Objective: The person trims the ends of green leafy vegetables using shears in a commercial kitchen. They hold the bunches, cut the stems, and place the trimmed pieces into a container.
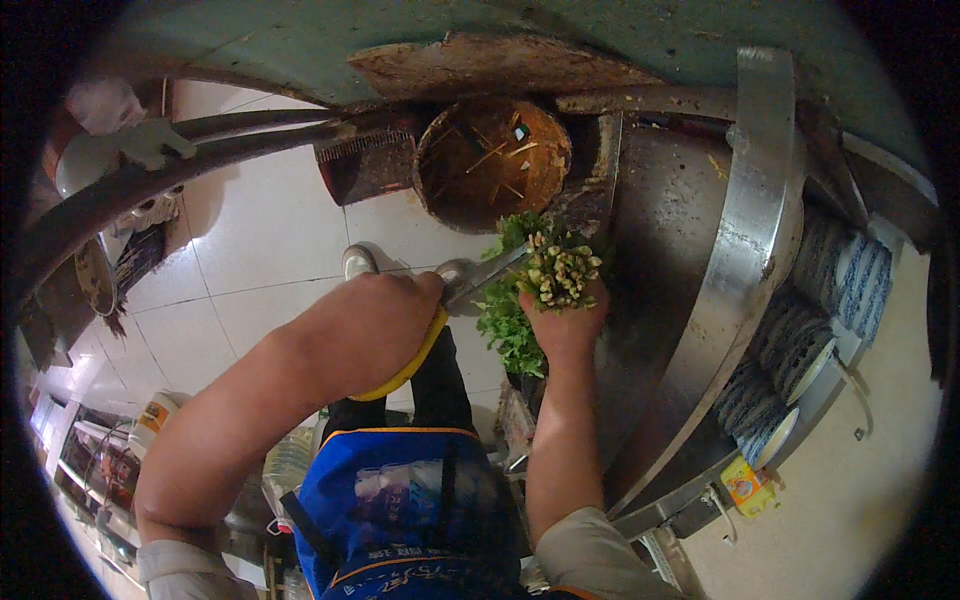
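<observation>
My left hand [405,305] is closed around what looks like a knife [485,275]; its handle is hidden in the grip. The grey blade points right and reaches the stem ends of a bunch of leafy greens [510,330]. Around that bunch my right hand [572,315] is closed, with the pale cut stems [562,272] facing up and the leaves hanging left and below. Under my left forearm runs a curved yellow edge [405,375]; I cannot tell what it belongs to.
Just beyond the greens stands a round, stained bin [455,190] with sticks and scraps inside. A brown dustpan-like piece [365,170] lies beside it. On the right, a steel counter edge [745,220] curves past stacked dishes [830,270] and a yellow packet [745,485]. White tiles [240,250] cover the floor.
</observation>
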A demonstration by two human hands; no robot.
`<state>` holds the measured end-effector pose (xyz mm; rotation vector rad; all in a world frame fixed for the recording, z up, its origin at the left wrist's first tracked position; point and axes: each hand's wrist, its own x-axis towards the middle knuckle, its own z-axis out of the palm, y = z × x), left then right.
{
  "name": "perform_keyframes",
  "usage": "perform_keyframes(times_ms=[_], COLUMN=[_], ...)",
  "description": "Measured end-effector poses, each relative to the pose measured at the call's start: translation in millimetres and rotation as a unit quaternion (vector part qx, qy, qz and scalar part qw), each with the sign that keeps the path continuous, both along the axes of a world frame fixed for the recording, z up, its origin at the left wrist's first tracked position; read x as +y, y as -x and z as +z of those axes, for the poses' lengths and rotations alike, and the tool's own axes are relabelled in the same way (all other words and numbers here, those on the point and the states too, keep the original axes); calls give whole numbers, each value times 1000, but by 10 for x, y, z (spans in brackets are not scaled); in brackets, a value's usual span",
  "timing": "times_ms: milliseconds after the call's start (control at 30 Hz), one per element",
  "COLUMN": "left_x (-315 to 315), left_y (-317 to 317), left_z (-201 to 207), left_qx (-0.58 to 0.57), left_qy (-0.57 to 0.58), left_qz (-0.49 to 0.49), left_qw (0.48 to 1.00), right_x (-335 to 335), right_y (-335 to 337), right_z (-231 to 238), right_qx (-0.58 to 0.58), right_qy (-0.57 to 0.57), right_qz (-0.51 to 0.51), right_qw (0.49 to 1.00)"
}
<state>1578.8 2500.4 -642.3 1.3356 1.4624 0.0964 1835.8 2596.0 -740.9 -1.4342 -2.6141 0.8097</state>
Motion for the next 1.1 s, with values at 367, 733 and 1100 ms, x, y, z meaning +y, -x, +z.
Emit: perform_keyframes(times_ms=[367, 733, 1100], left_x=[80, -84, -461], left_y=[-66, -16, 27], left_z=[-41, -33, 302], left_qx=[-20, 34, 79], left_qy=[51, -60, -96], left_qz=[-14, 37, 17], left_qw=[998, 997, 992], right_x=[-33, -21, -132], right_y=[-107, -100, -99], right_z=[-146, -16, 201], right_qx=[57, 8, 146], right_qy=[78, -4, 55], right_qz=[-104, -3, -27], right_qw=[990, 1000, 987])
